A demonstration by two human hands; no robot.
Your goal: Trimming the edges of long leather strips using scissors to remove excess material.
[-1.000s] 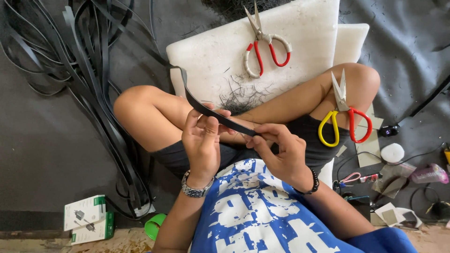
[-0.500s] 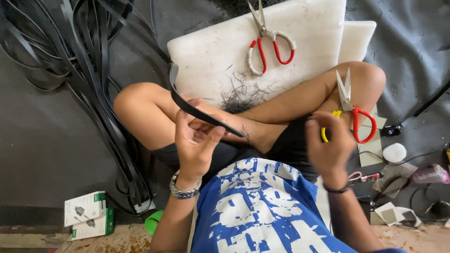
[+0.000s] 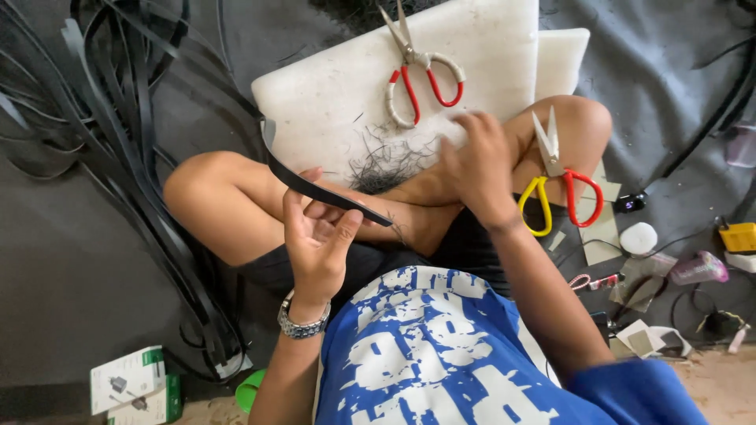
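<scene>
The left hand (image 3: 315, 240) pinches a flat, matte black rubber strip (image 3: 315, 185) between thumb and fingers; the strip curves up toward ten o'clock, its squared end resting against the white foam board (image 3: 331, 94). The right hand (image 3: 476, 169), fingers loosely spread and holding nothing, hovers over the board's edge beside a tuft of thin black shavings (image 3: 386, 161). At three o'clock from that hand, scissors with one yellow and one red loop (image 3: 555, 185) lie on the bare knee, blades pointing to twelve. Red-handled scissors with a wrapped loop (image 3: 421, 71) lie on the board at twelve. Glossy black straps (image 3: 118, 134) tangle at nine o'clock.
</scene>
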